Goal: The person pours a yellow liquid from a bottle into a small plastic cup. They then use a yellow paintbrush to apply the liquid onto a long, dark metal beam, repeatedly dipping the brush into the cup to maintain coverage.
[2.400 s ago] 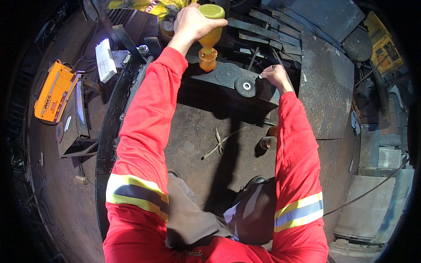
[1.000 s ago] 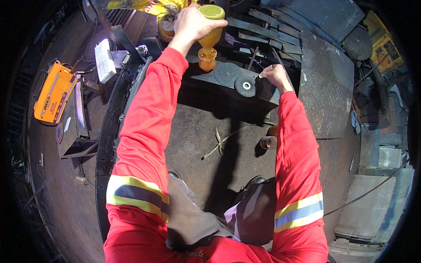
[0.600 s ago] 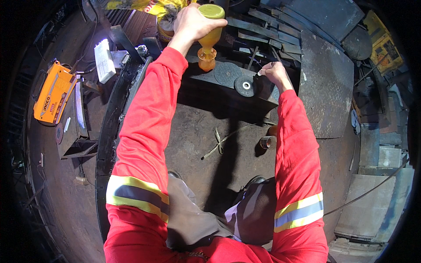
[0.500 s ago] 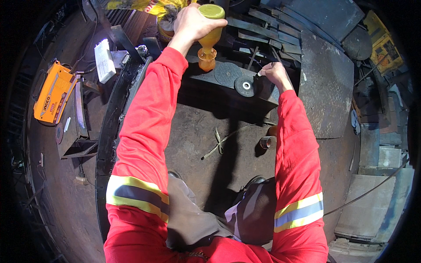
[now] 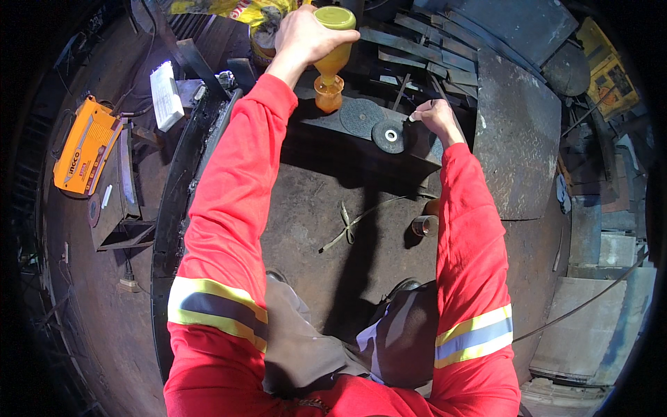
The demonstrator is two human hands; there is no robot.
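My left hand (image 5: 300,40) is wrapped round a bottle (image 5: 335,61) of yellow liquid, turned upside down. The bottle's neck points down into the mouth of a small orange cup (image 5: 328,102), which stands on a dark metal beam (image 5: 325,119). Beside the cup, a large dark abrasive disc (image 5: 358,119) lies flat, and a smaller disc (image 5: 385,144) with a pale centre ring partly overlaps it. To the right, over the beam's end, the fingers of my right hand (image 5: 439,119) pinch a small whitish piece (image 5: 413,117), too small to name.
A can (image 5: 424,225) lies on the floor under my right forearm, near a thin twisted strip (image 5: 347,224). An orange machine (image 5: 86,147) and a white box (image 5: 167,97) stand left. Metal strips (image 5: 417,48) and a large metal sheet (image 5: 517,139) lie to the right.
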